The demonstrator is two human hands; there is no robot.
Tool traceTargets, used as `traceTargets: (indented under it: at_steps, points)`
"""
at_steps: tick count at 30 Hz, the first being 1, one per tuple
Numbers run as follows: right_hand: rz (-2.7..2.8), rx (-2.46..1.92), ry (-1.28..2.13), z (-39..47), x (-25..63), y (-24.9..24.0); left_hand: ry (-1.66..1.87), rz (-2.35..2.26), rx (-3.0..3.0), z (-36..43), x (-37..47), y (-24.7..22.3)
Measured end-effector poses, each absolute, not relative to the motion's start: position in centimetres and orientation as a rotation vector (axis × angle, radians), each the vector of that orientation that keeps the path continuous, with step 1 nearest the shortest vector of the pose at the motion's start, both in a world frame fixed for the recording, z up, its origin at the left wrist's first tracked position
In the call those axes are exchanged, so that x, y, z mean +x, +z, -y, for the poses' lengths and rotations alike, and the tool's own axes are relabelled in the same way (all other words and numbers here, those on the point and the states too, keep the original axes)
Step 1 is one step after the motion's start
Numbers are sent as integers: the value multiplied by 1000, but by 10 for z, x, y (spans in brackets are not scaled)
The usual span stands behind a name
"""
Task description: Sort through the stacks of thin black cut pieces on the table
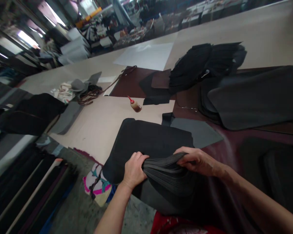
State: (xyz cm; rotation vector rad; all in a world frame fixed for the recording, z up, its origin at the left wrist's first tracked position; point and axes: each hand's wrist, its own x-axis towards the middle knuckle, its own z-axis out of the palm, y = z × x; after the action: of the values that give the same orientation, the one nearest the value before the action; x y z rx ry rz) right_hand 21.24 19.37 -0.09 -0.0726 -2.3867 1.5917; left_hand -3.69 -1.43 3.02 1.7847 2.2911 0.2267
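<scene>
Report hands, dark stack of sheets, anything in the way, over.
Left hand, right hand: both gripping. Dark grey stack of flexible sheets: bowed between them. Brownish red-tipped bottle: beyond, not blocking hands.

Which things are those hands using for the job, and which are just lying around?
In the job:
left hand and right hand, both gripping
bundle of dark sheets
probably the black material just beyond it

Seemingly just lying about:
red-tipped bottle
white sheet
brown strips
colourful cloth
</scene>
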Motion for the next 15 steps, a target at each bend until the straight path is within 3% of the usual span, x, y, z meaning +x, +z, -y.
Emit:
traceTargets:
  at_steps: [6, 15]
  points:
    - [2354, -117, 1331, -183, 212, -11, 235, -2290, 1784, 14, -37, 31]
    - [2357, -14, 1546, -189, 214, -2, 237, -2292, 1802, 14, -38, 28]
